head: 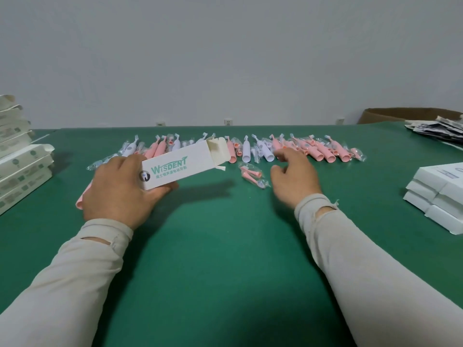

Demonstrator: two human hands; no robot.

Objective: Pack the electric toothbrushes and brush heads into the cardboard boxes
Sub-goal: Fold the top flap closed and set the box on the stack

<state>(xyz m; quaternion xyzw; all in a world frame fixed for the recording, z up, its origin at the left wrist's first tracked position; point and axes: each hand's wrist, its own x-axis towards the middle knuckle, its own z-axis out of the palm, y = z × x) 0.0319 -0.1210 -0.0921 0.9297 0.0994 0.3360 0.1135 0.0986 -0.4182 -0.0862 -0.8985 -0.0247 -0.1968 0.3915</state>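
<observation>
While the left hand (117, 189) grips one end of a long white cardboard box with green lettering (176, 167), fingers wrapped over its top edge and thumb beneath, the box is held clear of the table, tilted up toward the far right, its far end open with flaps (218, 149) splayed.

Right hand (294, 175): hovering low over the table, fingers loosely curled, holding nothing; its fingertips sit just short of the toothbrush row.

Small clear bag of pink brush heads (253, 175): lying on the table between the two hands, just left of the right hand, below the open end of the box.

Row of pink and white electric toothbrush handles and bagged brush heads (288, 149): spread along the far side of the table, running behind both hands; partly hidden behind the box.

Pink toothbrush handle (81, 199): lying on the table, mostly hidden under the left hand.

Green felt-covered table (213, 259): carries all items.

Stack of flat printed white boxes (20, 171): at the left edge of the table, well apart from the left hand.

Stack of plain white boxes (438, 196): at the right edge.

Heap of printed leaflets (441, 128): far right corner, in front of a brown cardboard carton (400, 115).

Both sleeves (375, 259): pale beige.
</observation>
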